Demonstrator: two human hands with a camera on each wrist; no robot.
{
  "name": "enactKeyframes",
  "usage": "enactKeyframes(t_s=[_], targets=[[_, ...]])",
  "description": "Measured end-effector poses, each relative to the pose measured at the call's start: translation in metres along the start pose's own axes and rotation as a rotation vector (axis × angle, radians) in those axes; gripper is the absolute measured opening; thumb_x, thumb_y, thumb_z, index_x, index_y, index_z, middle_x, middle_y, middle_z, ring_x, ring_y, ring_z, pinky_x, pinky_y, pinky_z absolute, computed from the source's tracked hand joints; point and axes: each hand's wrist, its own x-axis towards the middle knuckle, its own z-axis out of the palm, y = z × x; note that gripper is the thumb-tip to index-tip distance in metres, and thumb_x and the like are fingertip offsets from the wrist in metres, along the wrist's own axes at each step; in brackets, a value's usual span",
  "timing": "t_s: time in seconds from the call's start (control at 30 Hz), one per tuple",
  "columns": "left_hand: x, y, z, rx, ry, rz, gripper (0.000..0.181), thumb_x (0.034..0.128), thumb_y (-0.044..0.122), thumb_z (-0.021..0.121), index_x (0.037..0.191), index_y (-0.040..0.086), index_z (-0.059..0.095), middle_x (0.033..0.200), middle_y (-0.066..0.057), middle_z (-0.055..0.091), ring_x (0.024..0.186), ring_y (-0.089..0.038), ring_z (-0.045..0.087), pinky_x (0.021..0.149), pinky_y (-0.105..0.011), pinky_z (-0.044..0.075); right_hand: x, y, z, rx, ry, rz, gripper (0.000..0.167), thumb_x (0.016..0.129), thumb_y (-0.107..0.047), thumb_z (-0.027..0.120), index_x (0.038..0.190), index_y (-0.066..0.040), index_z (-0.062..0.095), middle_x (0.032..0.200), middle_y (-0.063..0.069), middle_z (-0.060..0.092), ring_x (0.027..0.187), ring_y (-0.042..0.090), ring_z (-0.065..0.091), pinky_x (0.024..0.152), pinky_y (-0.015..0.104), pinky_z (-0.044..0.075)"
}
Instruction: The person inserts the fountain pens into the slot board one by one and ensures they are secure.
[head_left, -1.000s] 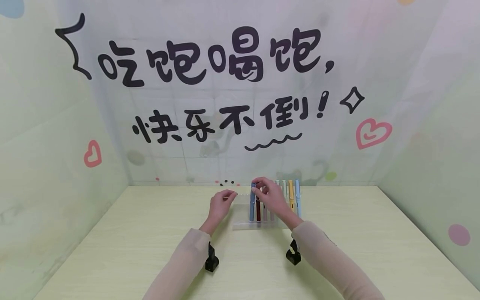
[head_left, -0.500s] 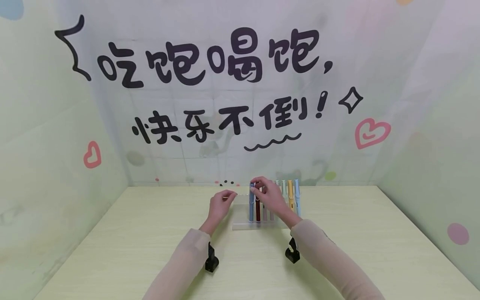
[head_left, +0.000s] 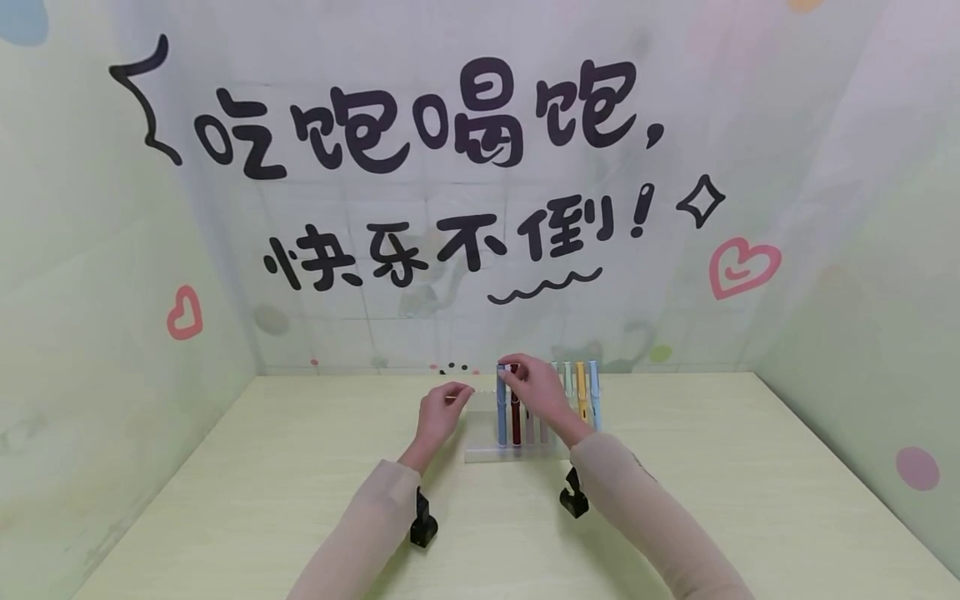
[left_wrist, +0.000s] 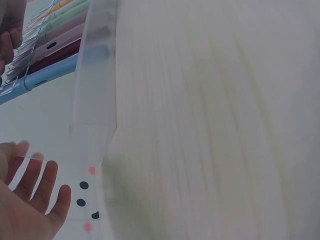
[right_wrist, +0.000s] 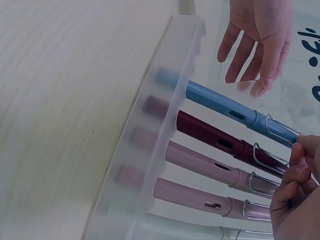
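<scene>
A clear pen stand (head_left: 480, 454) sits upright near the back wall and holds a row of capped pens with wire clips. My right hand (head_left: 536, 387) pinches the cap end of the blue pen (right_wrist: 220, 103), the leftmost in the row; its lower end sits in the stand's frosted front ledge (right_wrist: 172, 55). Beside it stand a dark red pen (right_wrist: 210, 132) and two mauve pens, the nearer mauve pen (right_wrist: 192, 196) seen in the right wrist view. My left hand (head_left: 444, 410) pinches the clear panel's left edge between thumb and index finger, other fingers spread.
Further right in the stand are pale green pens, a yellow pen (head_left: 581, 387) and a light blue pen (head_left: 595, 387). The pale wooden table (head_left: 300, 483) meets a printed back wall (head_left: 375, 333) just behind the stand. Side walls border the table.
The blue pen's top has moved slightly left, so the pen stands more upright. My right hand and forearm have shifted a little left. The left hand keeps its place.
</scene>
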Motion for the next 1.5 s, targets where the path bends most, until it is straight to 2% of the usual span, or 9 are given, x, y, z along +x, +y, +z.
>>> enactKeyframes(t_s=[0.3,0.63,0.9,1.03,1.07,1.13,1.27,1.33,1.5], targets=[[0.0002,-0.0021,-0.0002,-0.003,-0.008,0.01,0.018,0.0871,0.019,0.057,0.093,0.004,0.066,0.09,-0.008,0.064,0.084,-0.021,0.058,0.072,-0.033,0.048,0.0055,-0.0038,0.002,-0.053,0.005,0.07,0.022,0.086,-0.02,0.058,0.105,-0.011,0.063,0.062,-0.001,0.052,0.049,0.014,0.045,0.043,0.026,0.038],[-0.0007,-0.0011,-0.0012,-0.012,-0.007,0.011,0.018,0.0868,0.019,0.057,0.092,0.004,0.066,0.09,-0.008,0.064,0.084,-0.021,0.058,0.072,-0.033,0.048,0.0098,-0.0054,0.0031,-0.132,-0.001,0.074,0.021,0.087,-0.021,0.057,0.104,-0.01,0.065,0.061,-0.002,0.053,0.047,0.013,0.046,0.042,0.026,0.037],[-0.0002,0.0004,-0.0018,-0.008,-0.01,0.007,0.019,0.0873,0.019,0.057,0.093,0.004,0.066,0.09,-0.008,0.064,0.084,-0.021,0.058,0.072,-0.033,0.048,0.0105,-0.0072,0.0018,-0.162,-0.009,0.1,0.021,0.087,-0.022,0.058,0.104,-0.013,0.065,0.067,-0.002,0.054,0.051,0.013,0.048,0.045,0.026,0.039],[-0.0007,-0.0004,-0.0032,-0.029,-0.012,0.03,0.021,0.0874,0.022,0.056,0.092,0.004,0.066,0.089,-0.008,0.064,0.083,-0.021,0.058,0.072,-0.035,0.048,0.0106,-0.0073,0.0019,-0.161,-0.01,0.106,0.021,0.087,-0.021,0.057,0.105,-0.012,0.064,0.071,-0.002,0.056,0.053,0.014,0.048,0.047,0.026,0.04],[-0.0014,-0.0003,-0.0041,-0.035,-0.003,0.062,0.022,0.0876,0.023,0.056,0.091,0.005,0.067,0.087,-0.007,0.064,0.081,-0.02,0.058,0.069,-0.032,0.048,0.0107,-0.0072,0.002,-0.159,-0.01,0.107,0.022,0.087,-0.021,0.057,0.105,-0.012,0.064,0.071,-0.001,0.056,0.054,0.014,0.048,0.047,0.025,0.04],[-0.0019,-0.0012,-0.005,-0.044,-0.002,0.083,0.023,0.0874,0.025,0.056,0.09,0.005,0.067,0.086,-0.006,0.064,0.08,-0.019,0.058,0.068,-0.032,0.048,0.0106,-0.0073,0.002,-0.157,-0.011,0.109,0.022,0.087,-0.021,0.057,0.106,-0.012,0.064,0.072,-0.001,0.056,0.054,0.013,0.048,0.047,0.025,0.04],[-0.0014,0.0002,-0.0049,-0.028,-0.001,0.069,0.022,0.0876,0.023,0.056,0.091,0.004,0.067,0.088,-0.007,0.064,0.081,-0.02,0.059,0.068,-0.031,0.048,0.0105,-0.0079,0.0015,-0.151,-0.013,0.103,0.023,0.087,-0.021,0.057,0.107,-0.011,0.064,0.069,-0.002,0.055,0.052,0.013,0.048,0.045,0.026,0.04],[-0.0005,0.0006,-0.004,-0.015,-0.01,0.03,0.02,0.0875,0.02,0.056,0.093,0.003,0.066,0.09,-0.009,0.064,0.084,-0.021,0.059,0.071,-0.033,0.048,0.0101,-0.0086,0.0011,-0.147,-0.018,0.097,0.024,0.087,-0.021,0.057,0.108,-0.01,0.063,0.067,-0.002,0.054,0.051,0.013,0.048,0.045,0.026,0.039],[-0.0002,0.0017,-0.0034,-0.002,-0.007,0.029,0.02,0.0876,0.018,0.056,0.093,0.002,0.066,0.09,-0.009,0.064,0.084,-0.022,0.059,0.072,-0.034,0.048,0.0084,-0.0088,0.0009,-0.136,-0.02,0.078,0.028,0.087,-0.02,0.057,0.113,-0.01,0.06,0.059,-0.001,0.051,0.046,0.013,0.046,0.04,0.025,0.037]])
